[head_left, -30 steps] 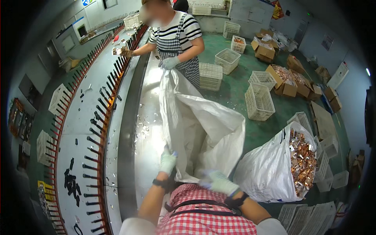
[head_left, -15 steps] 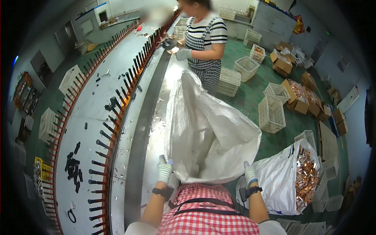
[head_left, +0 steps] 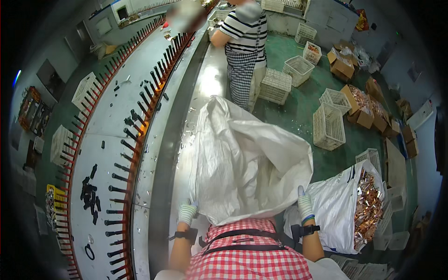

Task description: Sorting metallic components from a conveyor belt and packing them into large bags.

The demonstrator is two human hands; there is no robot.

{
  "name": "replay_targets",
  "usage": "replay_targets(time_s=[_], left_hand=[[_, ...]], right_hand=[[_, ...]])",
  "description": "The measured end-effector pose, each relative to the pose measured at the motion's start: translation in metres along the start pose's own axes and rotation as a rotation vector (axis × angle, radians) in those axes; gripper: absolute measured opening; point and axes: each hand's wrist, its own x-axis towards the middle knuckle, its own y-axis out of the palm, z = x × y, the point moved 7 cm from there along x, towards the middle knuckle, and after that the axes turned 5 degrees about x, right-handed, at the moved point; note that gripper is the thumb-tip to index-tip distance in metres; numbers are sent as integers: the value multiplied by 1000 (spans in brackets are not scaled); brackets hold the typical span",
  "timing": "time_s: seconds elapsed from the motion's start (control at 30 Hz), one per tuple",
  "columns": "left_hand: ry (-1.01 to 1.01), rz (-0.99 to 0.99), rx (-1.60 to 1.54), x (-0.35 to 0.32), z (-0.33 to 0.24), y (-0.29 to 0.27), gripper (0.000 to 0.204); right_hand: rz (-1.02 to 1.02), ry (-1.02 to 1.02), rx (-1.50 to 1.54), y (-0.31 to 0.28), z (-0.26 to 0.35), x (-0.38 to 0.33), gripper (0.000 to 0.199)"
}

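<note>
A large white woven sack (head_left: 233, 154) hangs spread out in front of me, its mouth wide and its inside partly showing. My left hand (head_left: 187, 213), in a striped knit glove, is closed on the sack's near left edge. At the near right edge, my right hand (head_left: 305, 206) in a similar glove grips the rim, thumb up. The sack's far side leans against the metal bench (head_left: 184, 149), where small shiny scraps lie. Folds hide the bottom of the sack.
Along my left runs a conveyor with upright black pegs (head_left: 119, 189). A co-worker (head_left: 245, 51) in a striped shirt stands beyond the sack. To the right are a full sack of copper-coloured pieces (head_left: 366, 205), white plastic crates (head_left: 328, 126) and cardboard boxes (head_left: 359, 112).
My left hand has moved left and slightly down with its edge of the sack, and my right hand slightly right. The sack's far top has sunk. The co-worker has turned away.
</note>
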Motion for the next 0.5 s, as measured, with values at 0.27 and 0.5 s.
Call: replay_targets(time_s=[0.27,0.5], left_hand=[[339,-194,330,31,-43,-13,79],[486,26,323,43,-152,2,79]], right_hand=[[138,201,310,7,-25,-10,70],[-44,106,96,-15,-45,36,70]])
